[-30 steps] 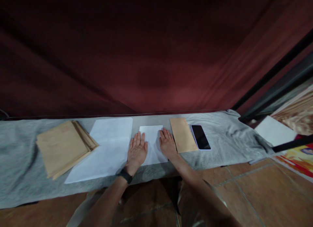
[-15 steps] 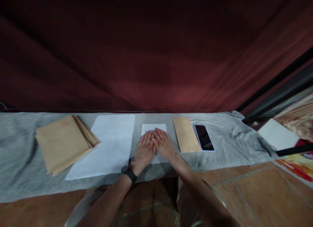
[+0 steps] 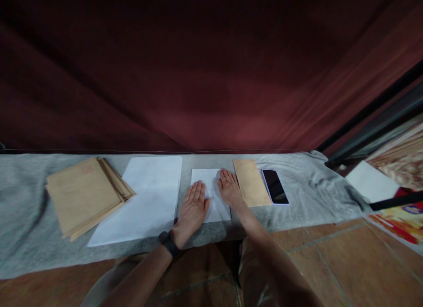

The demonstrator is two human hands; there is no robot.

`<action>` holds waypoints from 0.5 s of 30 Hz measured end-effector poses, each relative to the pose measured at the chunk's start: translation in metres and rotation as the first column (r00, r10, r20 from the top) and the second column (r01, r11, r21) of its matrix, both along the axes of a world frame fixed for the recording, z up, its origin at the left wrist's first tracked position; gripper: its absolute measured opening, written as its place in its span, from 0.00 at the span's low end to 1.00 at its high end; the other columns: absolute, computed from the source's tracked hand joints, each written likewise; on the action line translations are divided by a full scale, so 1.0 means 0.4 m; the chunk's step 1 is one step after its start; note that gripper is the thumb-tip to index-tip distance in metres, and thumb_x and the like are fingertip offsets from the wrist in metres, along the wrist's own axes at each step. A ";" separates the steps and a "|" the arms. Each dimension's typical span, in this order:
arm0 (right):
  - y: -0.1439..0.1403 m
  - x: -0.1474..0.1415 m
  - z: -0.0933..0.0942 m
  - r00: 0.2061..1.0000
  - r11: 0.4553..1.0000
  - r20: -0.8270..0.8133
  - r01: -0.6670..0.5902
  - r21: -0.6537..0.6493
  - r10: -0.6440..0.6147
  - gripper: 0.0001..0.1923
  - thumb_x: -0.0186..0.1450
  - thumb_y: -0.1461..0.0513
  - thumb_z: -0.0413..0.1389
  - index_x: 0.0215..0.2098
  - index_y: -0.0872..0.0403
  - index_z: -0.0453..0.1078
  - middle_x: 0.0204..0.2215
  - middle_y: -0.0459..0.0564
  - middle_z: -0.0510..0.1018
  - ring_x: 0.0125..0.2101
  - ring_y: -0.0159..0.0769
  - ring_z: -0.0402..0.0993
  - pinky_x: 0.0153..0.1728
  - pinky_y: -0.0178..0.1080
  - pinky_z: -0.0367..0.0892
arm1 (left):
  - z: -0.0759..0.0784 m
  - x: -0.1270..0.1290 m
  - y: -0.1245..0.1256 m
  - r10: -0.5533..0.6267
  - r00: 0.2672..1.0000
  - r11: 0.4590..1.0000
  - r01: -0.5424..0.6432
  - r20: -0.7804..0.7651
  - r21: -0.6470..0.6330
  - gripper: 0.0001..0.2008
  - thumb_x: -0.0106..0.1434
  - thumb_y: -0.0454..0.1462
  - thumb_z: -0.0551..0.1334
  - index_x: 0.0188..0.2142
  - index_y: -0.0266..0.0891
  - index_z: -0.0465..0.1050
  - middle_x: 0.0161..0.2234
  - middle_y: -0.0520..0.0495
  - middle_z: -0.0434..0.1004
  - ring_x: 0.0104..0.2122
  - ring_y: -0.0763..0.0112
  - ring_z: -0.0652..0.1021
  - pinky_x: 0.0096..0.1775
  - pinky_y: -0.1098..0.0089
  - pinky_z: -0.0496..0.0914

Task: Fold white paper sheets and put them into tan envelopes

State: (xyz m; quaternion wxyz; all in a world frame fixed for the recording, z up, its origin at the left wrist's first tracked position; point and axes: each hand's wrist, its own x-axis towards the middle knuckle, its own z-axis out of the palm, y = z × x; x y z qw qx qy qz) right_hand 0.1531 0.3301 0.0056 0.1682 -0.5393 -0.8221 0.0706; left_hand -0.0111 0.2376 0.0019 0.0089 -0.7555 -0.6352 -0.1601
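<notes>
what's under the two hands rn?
Both the left hand and right hand lie flat, palms down, on a small white sheet, which rests on the grey cloth. Whether the sheet is folded, or what the cloth covers, cannot be seen.

L hand (image 3: 192, 208) & R hand (image 3: 229, 190) flat, palms down, fingers together.

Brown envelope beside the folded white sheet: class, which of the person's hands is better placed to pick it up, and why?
Probably the right hand. It lies flat on the folded white sheet, right beside the brown envelope. The left hand rests on the sheet's far side.
</notes>
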 end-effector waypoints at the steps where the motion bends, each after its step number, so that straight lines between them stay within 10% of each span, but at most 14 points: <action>1: 0.003 -0.001 0.004 0.999 0.999 -0.028 -0.041 0.002 0.041 0.27 0.77 0.58 0.41 0.69 0.62 0.59 0.68 0.59 0.61 0.69 0.44 0.55 0.69 0.51 0.51 | 0.006 0.005 -0.009 -0.081 0.997 0.997 0.081 0.005 0.001 0.29 0.73 0.42 0.48 0.67 0.28 0.60 0.68 0.32 0.61 0.69 0.55 0.61 0.68 0.52 0.57; 7: -0.010 -0.025 0.018 0.897 0.898 -0.072 -0.439 -0.031 0.436 0.22 0.77 0.59 0.44 0.66 0.49 0.65 0.68 0.48 0.64 0.68 0.36 0.57 0.70 0.48 0.50 | 0.033 0.039 -0.052 -0.385 0.922 0.920 0.387 0.031 -0.061 0.23 0.73 0.45 0.52 0.62 0.37 0.67 0.64 0.40 0.69 0.66 0.59 0.66 0.68 0.54 0.56; 15: 0.012 -0.044 -0.007 0.947 0.948 0.043 -0.318 -0.024 0.319 0.23 0.77 0.56 0.45 0.69 0.46 0.61 0.70 0.47 0.58 0.70 0.40 0.54 0.70 0.50 0.51 | 0.043 0.021 -0.080 -0.523 0.852 0.848 0.524 0.034 -0.077 0.26 0.73 0.48 0.54 0.68 0.48 0.60 0.67 0.49 0.65 0.68 0.63 0.63 0.69 0.56 0.50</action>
